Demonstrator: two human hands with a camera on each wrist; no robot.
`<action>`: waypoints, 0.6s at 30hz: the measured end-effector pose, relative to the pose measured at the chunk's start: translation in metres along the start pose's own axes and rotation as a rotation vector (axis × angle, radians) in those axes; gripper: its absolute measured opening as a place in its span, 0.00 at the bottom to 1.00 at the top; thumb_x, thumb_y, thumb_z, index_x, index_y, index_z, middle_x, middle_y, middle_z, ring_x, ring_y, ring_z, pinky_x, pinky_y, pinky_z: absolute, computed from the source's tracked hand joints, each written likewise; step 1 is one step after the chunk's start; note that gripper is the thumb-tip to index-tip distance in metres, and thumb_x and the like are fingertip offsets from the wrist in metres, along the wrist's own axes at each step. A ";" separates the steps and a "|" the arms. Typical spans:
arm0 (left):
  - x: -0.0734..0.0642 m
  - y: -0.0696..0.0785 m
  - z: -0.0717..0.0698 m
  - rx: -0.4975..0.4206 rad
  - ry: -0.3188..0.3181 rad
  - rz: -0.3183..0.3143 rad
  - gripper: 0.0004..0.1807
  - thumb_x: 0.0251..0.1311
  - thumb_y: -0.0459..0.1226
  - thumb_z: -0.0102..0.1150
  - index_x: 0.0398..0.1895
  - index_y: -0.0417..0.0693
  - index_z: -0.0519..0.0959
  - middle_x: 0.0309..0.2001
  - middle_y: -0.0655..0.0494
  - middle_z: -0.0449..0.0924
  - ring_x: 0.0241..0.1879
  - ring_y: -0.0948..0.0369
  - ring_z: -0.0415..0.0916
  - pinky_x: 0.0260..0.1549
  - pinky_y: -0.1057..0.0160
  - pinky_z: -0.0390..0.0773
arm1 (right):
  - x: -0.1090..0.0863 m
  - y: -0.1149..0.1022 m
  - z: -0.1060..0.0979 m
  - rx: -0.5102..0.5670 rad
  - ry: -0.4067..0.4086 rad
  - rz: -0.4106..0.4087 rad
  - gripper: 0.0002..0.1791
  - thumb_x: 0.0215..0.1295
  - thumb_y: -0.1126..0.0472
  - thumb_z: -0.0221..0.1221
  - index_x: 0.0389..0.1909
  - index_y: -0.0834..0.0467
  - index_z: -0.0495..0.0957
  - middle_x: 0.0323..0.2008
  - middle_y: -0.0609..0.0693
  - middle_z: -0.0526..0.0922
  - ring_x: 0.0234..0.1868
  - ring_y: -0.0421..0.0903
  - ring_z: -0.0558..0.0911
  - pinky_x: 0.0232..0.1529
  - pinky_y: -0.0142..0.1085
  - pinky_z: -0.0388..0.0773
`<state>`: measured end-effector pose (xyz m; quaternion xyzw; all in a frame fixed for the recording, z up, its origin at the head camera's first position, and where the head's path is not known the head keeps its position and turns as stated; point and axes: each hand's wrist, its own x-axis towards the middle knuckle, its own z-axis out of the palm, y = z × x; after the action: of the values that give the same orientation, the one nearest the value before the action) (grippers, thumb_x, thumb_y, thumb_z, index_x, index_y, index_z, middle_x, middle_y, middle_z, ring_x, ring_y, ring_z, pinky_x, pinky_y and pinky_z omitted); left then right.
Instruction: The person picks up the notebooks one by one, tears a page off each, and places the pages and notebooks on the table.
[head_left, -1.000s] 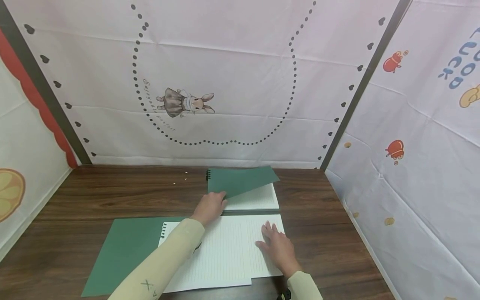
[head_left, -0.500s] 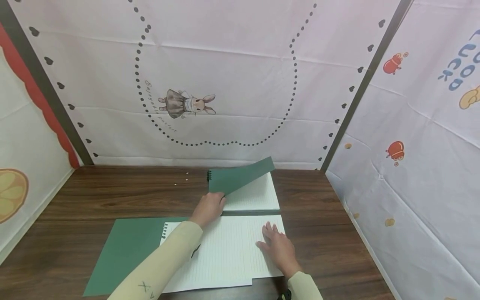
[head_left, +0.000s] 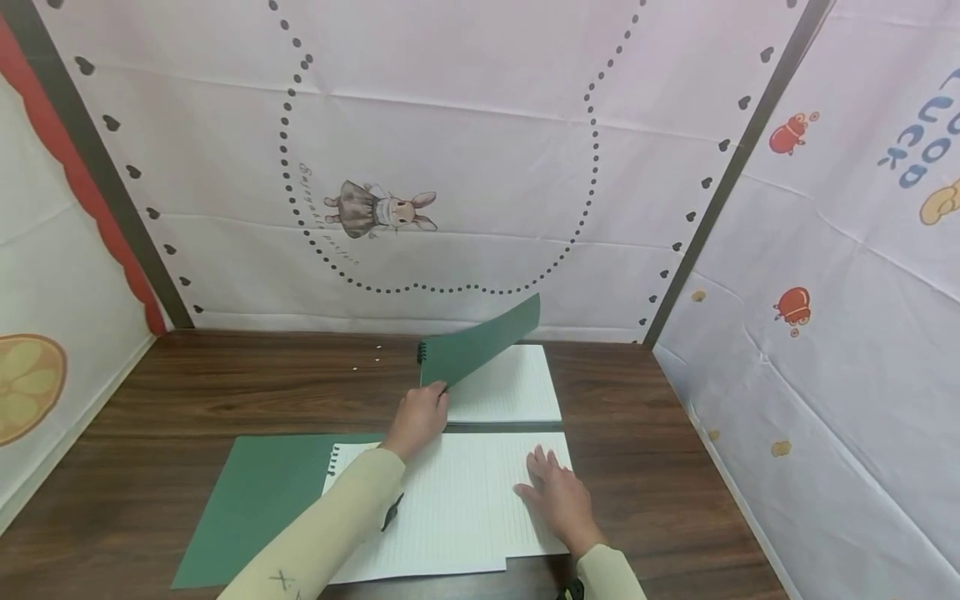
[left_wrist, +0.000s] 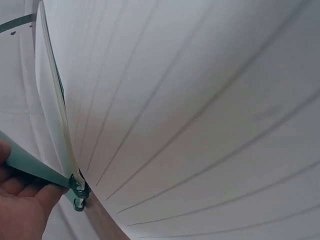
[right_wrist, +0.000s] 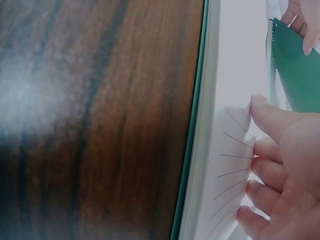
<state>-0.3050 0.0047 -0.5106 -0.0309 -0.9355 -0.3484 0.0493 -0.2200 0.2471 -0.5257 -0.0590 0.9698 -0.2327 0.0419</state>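
Observation:
In the head view my left hand pinches the near edge of the green cover of the far spiral notebook, which slopes up over its lined page. The left wrist view shows the cover between thumb and fingers, close to the black spiral. My right hand rests with spread fingers on the white lined paper of the nearer, opened notebook. In the right wrist view its fingertips touch that paper.
The nearer notebook's green cover lies flat at left, beside a hole-punched sheet edge. Several tiny pale scraps lie on the dark wooden table. Patterned white cloth walls the back and sides.
The far notebook's green cover has risen at its right end and folded leftward, baring more of the page. My left hand keeps its hold; the right hand stays in place.

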 end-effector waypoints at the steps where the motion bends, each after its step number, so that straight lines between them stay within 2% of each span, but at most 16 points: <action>1: -0.001 0.000 0.000 -0.009 0.000 -0.004 0.19 0.72 0.38 0.46 0.60 0.38 0.74 0.57 0.41 0.79 0.58 0.45 0.77 0.55 0.47 0.77 | 0.000 0.000 0.000 0.000 -0.001 0.000 0.33 0.61 0.50 0.64 0.65 0.60 0.71 0.68 0.61 0.68 0.67 0.65 0.69 0.61 0.62 0.66; 12: -0.005 -0.003 -0.001 -0.137 0.005 -0.052 0.23 0.74 0.40 0.40 0.68 0.40 0.67 0.65 0.42 0.71 0.66 0.46 0.69 0.62 0.47 0.71 | -0.001 0.001 0.000 0.008 -0.016 0.004 0.33 0.62 0.49 0.63 0.66 0.59 0.71 0.69 0.61 0.67 0.66 0.67 0.69 0.62 0.62 0.65; 18: -0.008 -0.003 -0.002 -0.160 0.017 -0.078 0.24 0.75 0.40 0.37 0.69 0.41 0.65 0.66 0.42 0.70 0.66 0.46 0.68 0.63 0.48 0.70 | -0.001 0.001 0.000 0.008 -0.024 0.014 0.33 0.63 0.48 0.62 0.66 0.58 0.70 0.70 0.61 0.66 0.66 0.66 0.69 0.63 0.62 0.65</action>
<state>-0.2976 0.0010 -0.5119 0.0047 -0.9046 -0.4242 0.0412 -0.2191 0.2476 -0.5263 -0.0548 0.9687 -0.2356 0.0557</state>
